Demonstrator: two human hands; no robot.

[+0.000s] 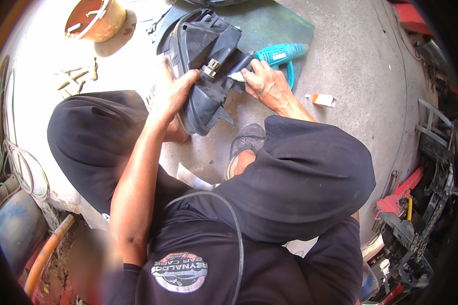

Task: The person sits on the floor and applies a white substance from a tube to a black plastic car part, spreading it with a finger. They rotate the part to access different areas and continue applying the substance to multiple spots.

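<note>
two hands share the work: the left hand [174, 91] grips the black housing [204, 61] upright over the floor [351, 61], steadying it, while the right hand [266, 85] closes on the teal heat gun [278, 54] aimed at it.

Hard daylight, strongest toward 10 o'clock: concrete floor [35, 91] blown out white there. Bucket [94, 19] throws short sharp shadow toward 4 o'clock. Black trousers [300, 178] lose detail. Centre sharp. Fisheye bends edges; black vignette at rim. Blurred patch at 7 o'clock.
</note>
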